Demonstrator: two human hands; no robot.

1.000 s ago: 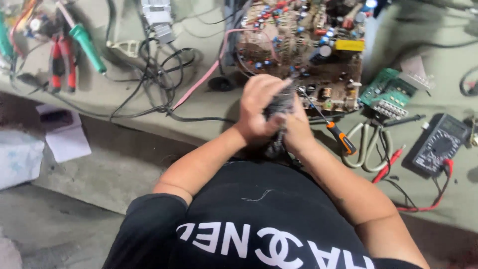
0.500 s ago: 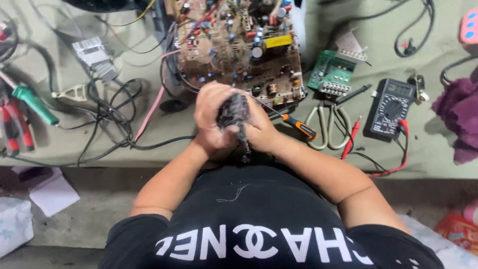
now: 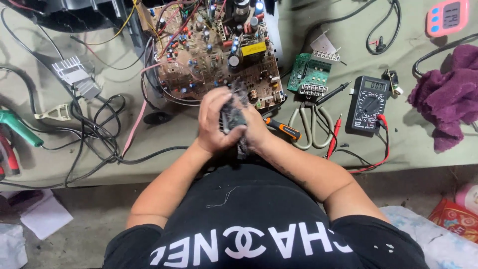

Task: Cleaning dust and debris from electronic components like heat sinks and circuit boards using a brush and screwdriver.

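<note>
Grip: our left hand [image 3: 215, 122] and right hand [image 3: 256, 130] clasp a dark rag [image 3: 232, 115].
Edges: circuit board [image 3: 209, 50] just beyond; screwdriver [image 3: 283, 129] right.
Room: bare table [image 3: 164, 144] left.

A low desk [image 3: 428, 149] covered in a dull olive-grey sheet spans the view, its front edge running left to right. Below it lies a bare grey concrete floor [image 3: 94, 209], dusty and rough. The light is even and soft, casting only faint shadows across the cloth.
</note>
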